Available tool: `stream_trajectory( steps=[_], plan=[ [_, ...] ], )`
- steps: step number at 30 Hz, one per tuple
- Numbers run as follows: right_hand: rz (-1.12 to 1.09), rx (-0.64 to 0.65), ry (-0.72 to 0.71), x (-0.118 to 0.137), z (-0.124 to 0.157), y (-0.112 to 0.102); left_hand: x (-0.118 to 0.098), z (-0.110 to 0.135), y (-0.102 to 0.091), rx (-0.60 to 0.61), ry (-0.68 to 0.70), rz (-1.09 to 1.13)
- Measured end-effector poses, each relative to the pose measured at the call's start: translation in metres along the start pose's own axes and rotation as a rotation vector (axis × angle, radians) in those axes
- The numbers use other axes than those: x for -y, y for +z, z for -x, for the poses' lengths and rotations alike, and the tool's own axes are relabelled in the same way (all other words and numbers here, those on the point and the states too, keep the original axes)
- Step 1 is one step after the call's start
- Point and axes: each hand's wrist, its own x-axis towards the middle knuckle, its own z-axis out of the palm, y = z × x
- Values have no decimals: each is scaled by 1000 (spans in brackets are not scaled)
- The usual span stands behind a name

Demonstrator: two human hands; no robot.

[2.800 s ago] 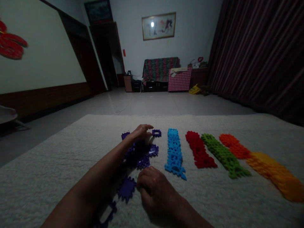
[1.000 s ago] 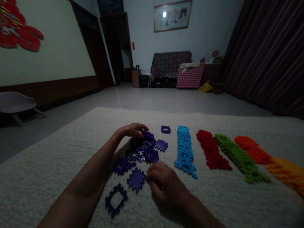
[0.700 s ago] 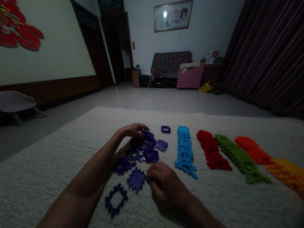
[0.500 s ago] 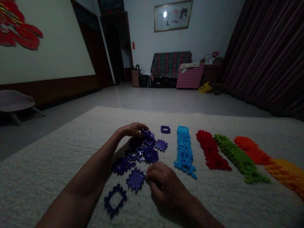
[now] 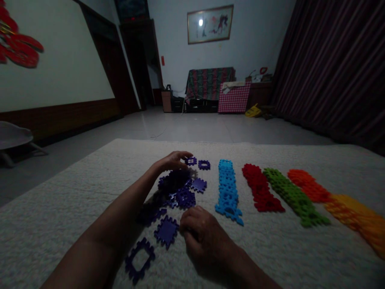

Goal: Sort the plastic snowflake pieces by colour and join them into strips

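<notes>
My left hand (image 5: 173, 161) reaches to the far end of a loose pile of purple interlocking tiles (image 5: 177, 192) and pinches one small purple tile (image 5: 190, 161), which it holds beside another purple tile (image 5: 204, 164) on the white rug (image 5: 75, 200). My right hand (image 5: 200, 237) lies curled on the rug near me, its fingertips touching a solid purple square tile (image 5: 166, 231). An open-frame purple tile (image 5: 138, 260) lies closer still.
To the right lie sorted rows of tiles: blue (image 5: 227, 189), red (image 5: 260, 188), green (image 5: 293, 196), orange (image 5: 309, 185) and yellow (image 5: 357, 218). Beyond the rug is grey floor, a covered cabinet (image 5: 210, 88), a dark curtain (image 5: 331, 68) and a doorway (image 5: 135, 64).
My left hand has lifted a small purple tile from the pile and carried it forward next to the lone far tile. My right hand stays put; the camera shifted slightly.
</notes>
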Motion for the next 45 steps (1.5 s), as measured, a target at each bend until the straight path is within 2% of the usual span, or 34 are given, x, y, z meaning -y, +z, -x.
stream_trajectory(
  steps=[5, 10, 15, 20, 34, 45],
  plan=[
    [-4, 1, 8, 0, 0, -1, -25, -44, 16, 29, 91, -127],
    [1, 5, 5, 1, 0, -1, -35, -66, 28, 81, 5, -242],
    [-3, 6, -2, 1, 0, -2, -37, -65, 30, 135, -38, -270],
    [7, 2, 7, 0, 0, -2, -37, -62, 32, 128, -75, -232],
    [4, -8, -3, -1, 0, 0, -20, -73, 40, 137, -44, -223],
    [-1, -15, -16, -2, 0, 1, -30, -69, 46, 130, -84, -287]
  ],
)
